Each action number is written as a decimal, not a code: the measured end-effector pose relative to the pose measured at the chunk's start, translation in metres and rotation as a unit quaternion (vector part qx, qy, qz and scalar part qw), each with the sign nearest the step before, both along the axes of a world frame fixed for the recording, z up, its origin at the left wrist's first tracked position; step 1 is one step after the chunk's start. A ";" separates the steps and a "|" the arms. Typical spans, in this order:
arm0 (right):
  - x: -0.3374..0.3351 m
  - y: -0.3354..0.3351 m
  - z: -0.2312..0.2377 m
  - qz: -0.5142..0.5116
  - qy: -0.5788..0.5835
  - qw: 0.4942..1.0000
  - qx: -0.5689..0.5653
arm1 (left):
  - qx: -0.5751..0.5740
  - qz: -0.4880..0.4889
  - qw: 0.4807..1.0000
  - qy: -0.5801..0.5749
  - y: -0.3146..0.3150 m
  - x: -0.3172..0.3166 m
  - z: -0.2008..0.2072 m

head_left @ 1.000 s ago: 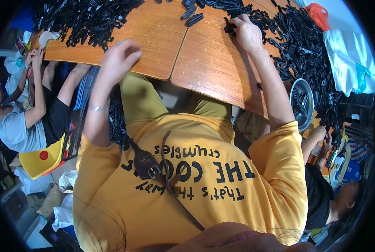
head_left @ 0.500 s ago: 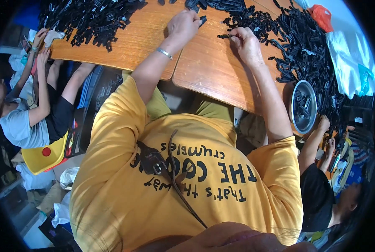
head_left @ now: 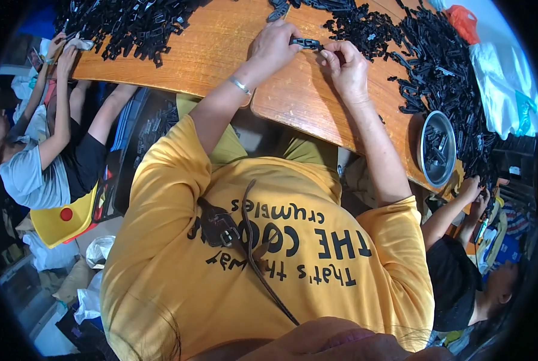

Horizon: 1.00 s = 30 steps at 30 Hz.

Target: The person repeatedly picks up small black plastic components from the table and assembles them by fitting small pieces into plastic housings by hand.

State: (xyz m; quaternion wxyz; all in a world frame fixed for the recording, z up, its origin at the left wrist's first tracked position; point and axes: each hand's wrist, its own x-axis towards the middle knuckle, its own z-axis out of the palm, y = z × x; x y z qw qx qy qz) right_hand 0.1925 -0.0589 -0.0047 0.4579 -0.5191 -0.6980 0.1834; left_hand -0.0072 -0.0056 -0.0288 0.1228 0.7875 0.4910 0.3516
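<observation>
My left hand [head_left: 276,45] is closed on one end of a black plastic piece [head_left: 308,43], a slim slotted part held just above the wooden table [head_left: 317,96]. From the other side my right hand [head_left: 346,67] pinches a small dark part [head_left: 322,48] against that piece's end. Its exact shape is mostly covered by my fingers. Beyond the right hand lies a heap of small black parts [head_left: 362,30]. Past my left hand, more black pieces [head_left: 278,9] lie near the seam between the table sections.
Heaps of black plastic parts cover the table's left [head_left: 136,27] and right [head_left: 443,78]. A metal bowl [head_left: 437,150] with black pieces stands at the right edge. A person at left [head_left: 37,168] and another at right [head_left: 455,277] work with their hands. White plastic bag [head_left: 503,90] lies far right.
My right hand has come left from the small-parts heap, and my left hand has shifted slightly right and nearer. The two parts they hold now meet.
</observation>
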 end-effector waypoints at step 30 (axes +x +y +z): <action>-0.015 -0.012 0.031 0.091 -0.116 0.988 0.045 | -0.302 -0.175 0.875 -0.335 -0.036 -0.024 0.027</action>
